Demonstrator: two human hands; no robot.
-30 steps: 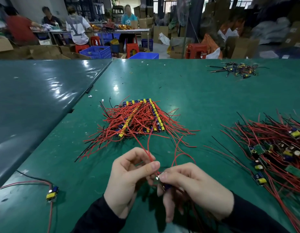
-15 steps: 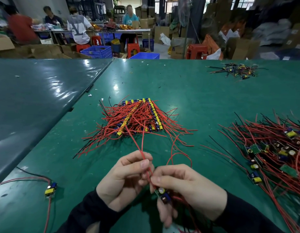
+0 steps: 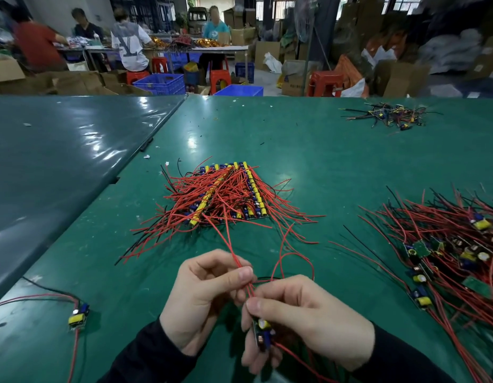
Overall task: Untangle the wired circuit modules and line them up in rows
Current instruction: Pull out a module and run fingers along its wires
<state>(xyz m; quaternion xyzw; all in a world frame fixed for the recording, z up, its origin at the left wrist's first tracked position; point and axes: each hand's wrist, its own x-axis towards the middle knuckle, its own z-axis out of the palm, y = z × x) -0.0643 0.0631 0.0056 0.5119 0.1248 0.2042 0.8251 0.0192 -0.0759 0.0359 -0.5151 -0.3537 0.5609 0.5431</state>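
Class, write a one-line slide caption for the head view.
Both hands, left hand and right hand, hold one module by its red wires.

Wired module (image 3: 263, 331) between both hands (image 3: 309, 319)

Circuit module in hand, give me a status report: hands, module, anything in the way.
Left hand pinches the red wires. Right hand holds the module above the table. Wires run toward the lined-up rows; tangled pile lies right.

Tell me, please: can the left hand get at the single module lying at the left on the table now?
Probably not yet. The left hand pinches red wires of the module held by the right hand. The table toward the single module is bare.
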